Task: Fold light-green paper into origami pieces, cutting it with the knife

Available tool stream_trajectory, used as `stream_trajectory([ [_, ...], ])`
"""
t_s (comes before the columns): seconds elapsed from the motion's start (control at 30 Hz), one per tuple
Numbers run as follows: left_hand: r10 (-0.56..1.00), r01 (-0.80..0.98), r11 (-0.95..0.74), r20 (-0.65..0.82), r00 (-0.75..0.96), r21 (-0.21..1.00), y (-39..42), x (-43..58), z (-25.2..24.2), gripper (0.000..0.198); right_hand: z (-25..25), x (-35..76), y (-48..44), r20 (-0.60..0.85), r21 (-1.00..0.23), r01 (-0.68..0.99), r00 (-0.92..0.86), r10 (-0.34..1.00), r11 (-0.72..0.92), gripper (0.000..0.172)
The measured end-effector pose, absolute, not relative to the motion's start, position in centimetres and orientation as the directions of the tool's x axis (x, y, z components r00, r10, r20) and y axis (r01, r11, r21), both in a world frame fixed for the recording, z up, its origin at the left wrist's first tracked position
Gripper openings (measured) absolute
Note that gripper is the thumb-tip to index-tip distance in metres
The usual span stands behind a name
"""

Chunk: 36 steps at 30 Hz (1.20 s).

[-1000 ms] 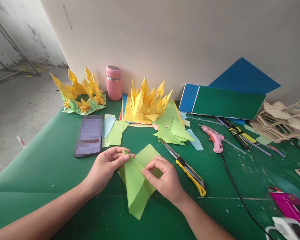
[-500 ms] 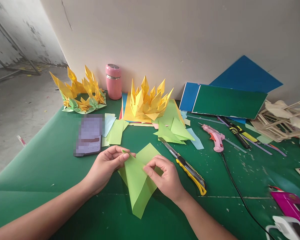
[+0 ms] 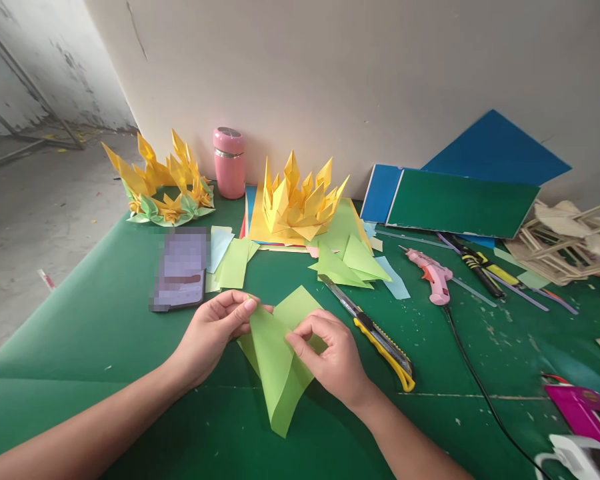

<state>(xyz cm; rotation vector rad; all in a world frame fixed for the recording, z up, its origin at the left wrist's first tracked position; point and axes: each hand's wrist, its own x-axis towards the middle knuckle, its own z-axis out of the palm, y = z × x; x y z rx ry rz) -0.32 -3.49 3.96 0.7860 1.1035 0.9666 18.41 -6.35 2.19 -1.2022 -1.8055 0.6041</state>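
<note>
A light green paper sheet [image 3: 278, 373], partly folded into a pointed shape, lies on the dark green table cover [image 3: 80, 333] in front of me. My left hand [image 3: 215, 333] pinches the upper tip of the fold between thumb and fingers. My right hand [image 3: 330, 357] pinches the folded edge near the sheet's middle, its fingers curled on the paper. A yellow utility knife [image 3: 375, 337] lies just right of my right hand.
A phone [image 3: 181, 270] and loose green paper pieces [image 3: 233, 263] lie beyond my hands. Yellow folded paper crowns [image 3: 300, 200] [image 3: 163, 183], a pink flask [image 3: 229, 163], folded green triangles [image 3: 350, 263], a pink glue gun [image 3: 433, 275] with its cord, coloured boards [image 3: 460, 200] and wooden stick frames [image 3: 565, 243] stand further back.
The fold has narrowed slightly as both hands press it tighter. The hands stay in nearly the same place.
</note>
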Motion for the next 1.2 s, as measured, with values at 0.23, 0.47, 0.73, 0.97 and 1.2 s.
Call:
stream_trajectory([
  [0.23, 0.928, -0.249, 0.367, -0.334, 0.167, 0.896, -3.48, -0.32, 3.90, 0.035, 2.15, 18.40, -6.36, 0.420, -0.736, 0.508, -0.176, 0.890, 0.448, 0.023],
  [0.47, 0.924, -0.291, 0.364, -0.305, 0.229, 0.885, -3.52, -0.20, 3.63, 0.032, 2.10, 18.46, -6.34, 0.440, -0.721, 0.512, -0.183, 0.879, 0.468, 0.022],
  [0.73, 0.949, -0.151, 0.305, -0.285, 0.136, 0.940, -3.45, -0.24, 4.19, 0.035, 2.04, 18.49, -6.48, 0.455, -0.693, 0.535, -0.197, 0.868, 0.484, 0.023],
  [0.97, 0.942, -0.168, 0.333, -0.323, 0.087, 0.928, -3.20, -0.53, 4.19, 0.041, 1.82, 18.63, -6.42, 0.461, -0.691, 0.535, -0.193, 0.866, 0.487, 0.022],
  [1.2, 0.929, -0.212, 0.370, -0.353, 0.112, 0.905, -3.14, -0.56, 4.13, 0.046, 1.79, 18.82, -6.30, 0.454, -0.701, 0.530, -0.182, 0.872, 0.476, 0.020],
])
